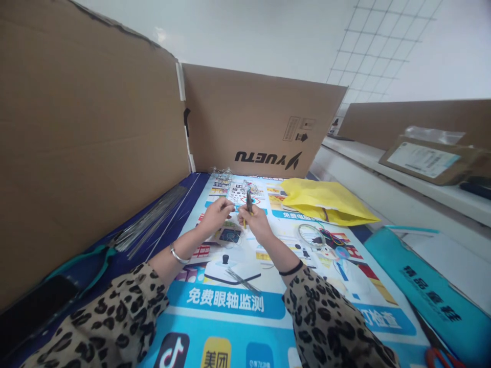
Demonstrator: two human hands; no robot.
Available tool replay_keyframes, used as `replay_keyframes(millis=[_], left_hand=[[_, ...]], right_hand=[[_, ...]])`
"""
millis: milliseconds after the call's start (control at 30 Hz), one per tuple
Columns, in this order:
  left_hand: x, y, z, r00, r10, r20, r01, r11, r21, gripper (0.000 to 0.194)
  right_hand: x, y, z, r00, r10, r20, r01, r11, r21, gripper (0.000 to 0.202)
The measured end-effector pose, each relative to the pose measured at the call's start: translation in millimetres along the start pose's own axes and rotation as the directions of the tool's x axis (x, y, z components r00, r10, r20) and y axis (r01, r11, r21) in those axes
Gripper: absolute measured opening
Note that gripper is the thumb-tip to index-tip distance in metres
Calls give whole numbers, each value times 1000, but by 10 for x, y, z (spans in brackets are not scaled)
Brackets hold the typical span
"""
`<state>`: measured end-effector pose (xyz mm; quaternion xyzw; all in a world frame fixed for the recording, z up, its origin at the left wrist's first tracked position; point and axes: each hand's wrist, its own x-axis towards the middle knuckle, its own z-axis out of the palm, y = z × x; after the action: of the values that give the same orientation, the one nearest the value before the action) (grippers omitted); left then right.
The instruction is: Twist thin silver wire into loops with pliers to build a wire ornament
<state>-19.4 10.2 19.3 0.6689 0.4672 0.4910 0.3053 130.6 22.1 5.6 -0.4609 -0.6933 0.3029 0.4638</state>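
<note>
My right hand [256, 222] is closed around a pair of pliers [249, 200] with dark jaws and yellow handles, jaws pointing away from me. Close beside it, my left hand [219, 212] has its fingertips pinched together; whatever they hold is too small to make out. Both hands are above a printed sheet [226, 327] that covers the table. Just beyond them lies a small cluster of twisted wire pieces [221, 176]. A few short straight wires [242, 280] rest on the sheet nearer to me.
Cardboard panels [245, 112] stand at the left and back. Long wires [153, 220] lie at left by a teal-handled tool [95, 271]. To the right are a wire coil [311, 235], coloured cords [333, 237], a yellow bag [330, 202], a teal box [433, 291] and red handles [441, 358].
</note>
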Motion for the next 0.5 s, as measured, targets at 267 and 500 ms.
replay_keyframes(millis=[267, 500], left_hand=[[35, 47, -141, 945, -279, 169, 326, 787, -523, 19], [34, 24, -135, 919, -345, 193, 394, 763, -513, 17]], right_hand=[[-21, 186, -210, 929, -369, 28, 314, 746, -587, 11], [-57, 171, -214, 847, -505, 166, 416, 435, -799, 13]])
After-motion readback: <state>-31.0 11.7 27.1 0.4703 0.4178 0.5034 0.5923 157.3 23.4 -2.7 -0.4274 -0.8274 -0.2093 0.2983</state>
